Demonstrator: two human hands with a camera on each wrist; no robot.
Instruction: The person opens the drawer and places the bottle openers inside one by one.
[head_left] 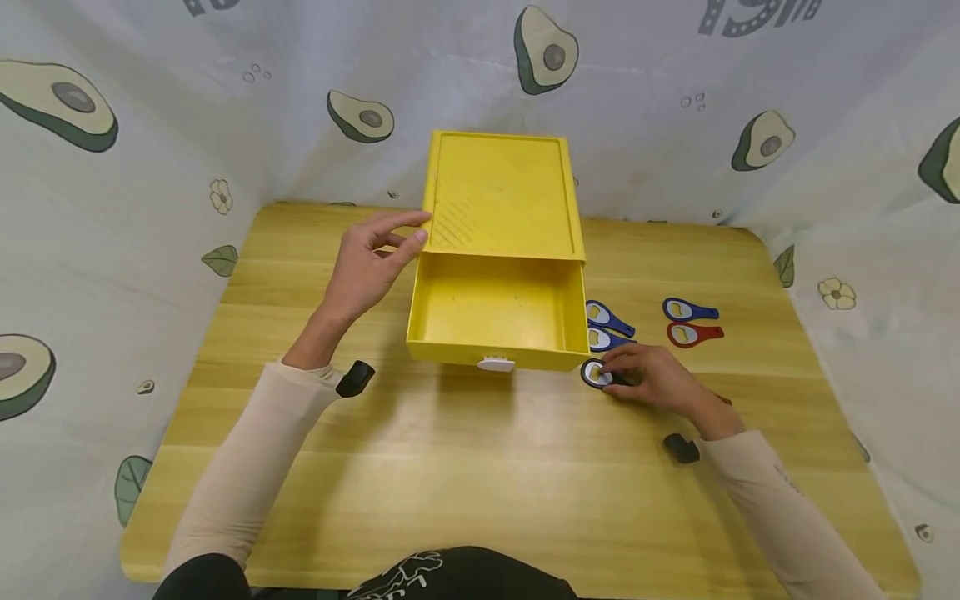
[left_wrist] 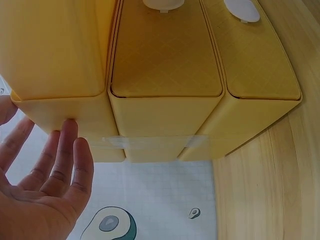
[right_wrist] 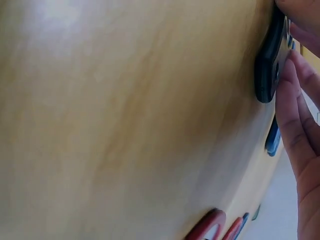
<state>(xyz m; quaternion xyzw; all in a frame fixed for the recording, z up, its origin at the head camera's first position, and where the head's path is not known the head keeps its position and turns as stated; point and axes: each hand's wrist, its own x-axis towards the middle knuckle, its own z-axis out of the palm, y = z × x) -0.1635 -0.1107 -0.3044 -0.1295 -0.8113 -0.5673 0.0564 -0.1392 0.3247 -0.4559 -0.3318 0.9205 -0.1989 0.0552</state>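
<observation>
A yellow drawer unit (head_left: 504,196) stands at the back of the table with its top drawer (head_left: 487,312) pulled out; the drawer's inside is bare. My left hand (head_left: 367,267) touches the unit's left edge near the front corner, its fingers mostly straight against the side in the left wrist view. To the right of the drawer, my right hand (head_left: 652,379) pinches a black bottle opener (right_wrist: 270,65) by its handle, low over the table. Two blue bottle openers (head_left: 609,318) lie just beyond that hand, partly overlapped by the drawer in the head view.
Farther right lie another blue bottle opener (head_left: 690,310) and a red bottle opener (head_left: 696,334). Another red one (right_wrist: 207,225) shows low in the right wrist view, mostly hidden by my right wrist from above. A patterned curtain (head_left: 300,50) hangs behind the table (head_left: 480,500).
</observation>
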